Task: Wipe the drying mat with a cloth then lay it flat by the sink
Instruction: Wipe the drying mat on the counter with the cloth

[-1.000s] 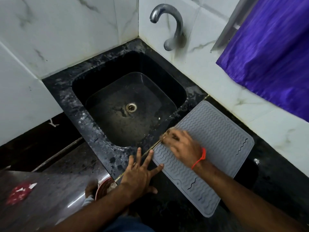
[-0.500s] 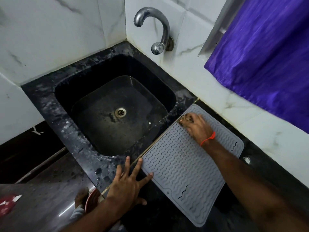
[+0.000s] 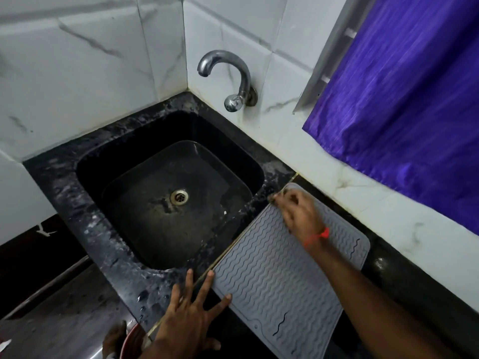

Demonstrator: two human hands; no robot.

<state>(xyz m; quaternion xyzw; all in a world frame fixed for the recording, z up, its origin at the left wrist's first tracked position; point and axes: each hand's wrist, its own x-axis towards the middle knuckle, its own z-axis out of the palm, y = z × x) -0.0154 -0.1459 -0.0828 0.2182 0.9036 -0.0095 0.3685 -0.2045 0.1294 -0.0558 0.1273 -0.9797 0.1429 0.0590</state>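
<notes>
A grey ridged drying mat [image 3: 280, 275] lies flat on the dark counter just right of the black sink [image 3: 168, 203]. My right hand [image 3: 298, 213], with a red thread at the wrist, presses on the mat's far corner next to the sink edge, fingers extended. My left hand [image 3: 189, 312] rests spread on the counter at the mat's near left corner, fingertips touching its edge. No cloth is visible.
A chrome tap [image 3: 228, 79] juts from the white tiled wall above the sink. A purple curtain [image 3: 401, 104] hangs at the right. The sink rim [image 3: 77, 216] is wet. A reddish round object [image 3: 129, 340] sits below the counter edge.
My right hand slid along the mat's sink-side edge from the near part to the far corner. The left hand stayed at the near corner. The camera view shifted.
</notes>
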